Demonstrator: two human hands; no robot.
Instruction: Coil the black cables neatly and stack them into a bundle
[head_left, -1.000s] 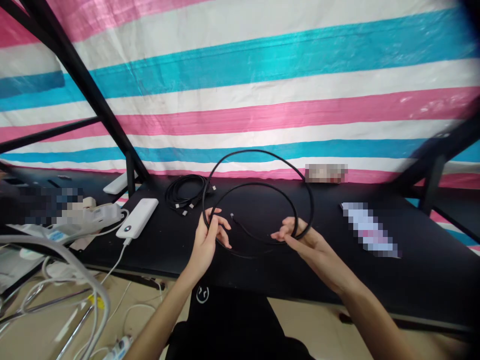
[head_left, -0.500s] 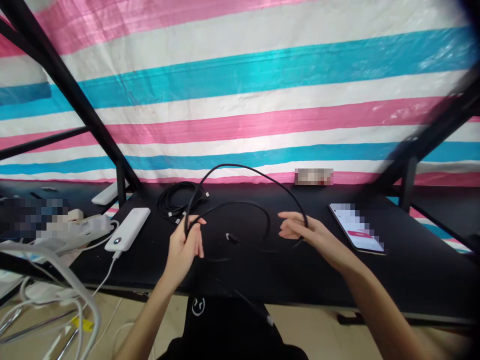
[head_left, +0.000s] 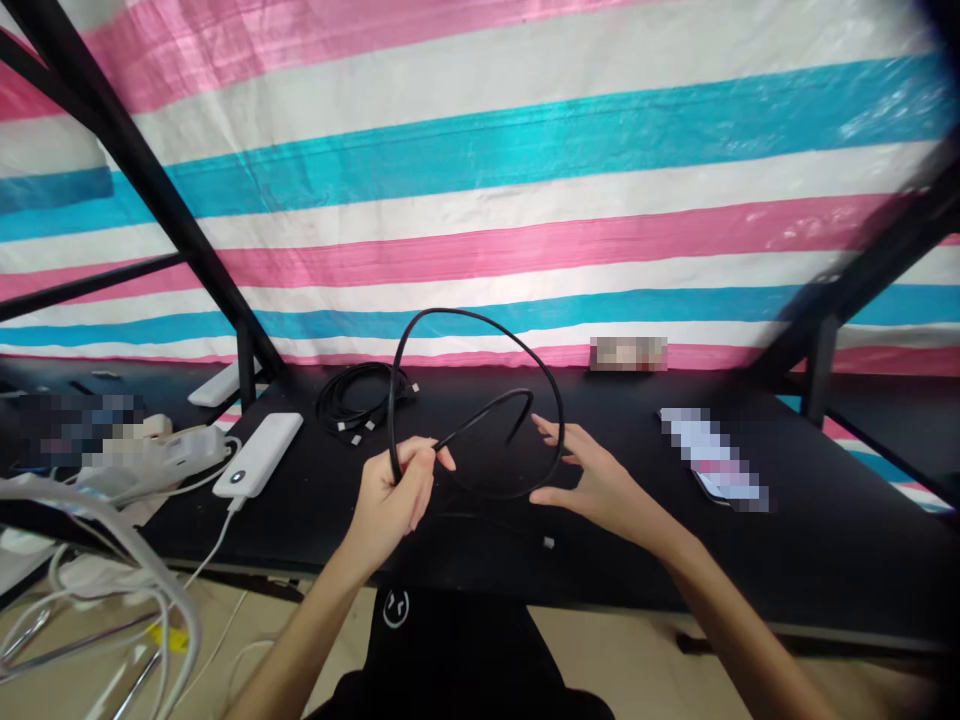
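My left hand (head_left: 396,492) is closed round a black cable (head_left: 480,316), which rises in a large loop above the black table (head_left: 825,540). A shorter bend of the cable curves inside the loop. At the loop's right side, my right hand (head_left: 592,480) has its fingers and thumb spread, with nothing gripped between them. A small light-coloured plug (head_left: 549,543) shows low over the table between my hands. Behind my left hand lies a coiled black cable (head_left: 352,400) with several light plug ends.
A white power bank (head_left: 264,455) with a white lead lies at left, near a white power strip (head_left: 187,455) and tangled white cables (head_left: 161,570). A phone (head_left: 709,455) lies at right. Black frame bars (head_left: 150,180) slant up both sides before a striped sheet (head_left: 525,130).
The loop has become smaller and rounder. My left hand has shifted slightly right; my right hand has moved left and lower, its fingers and thumb now spread beside the loop.
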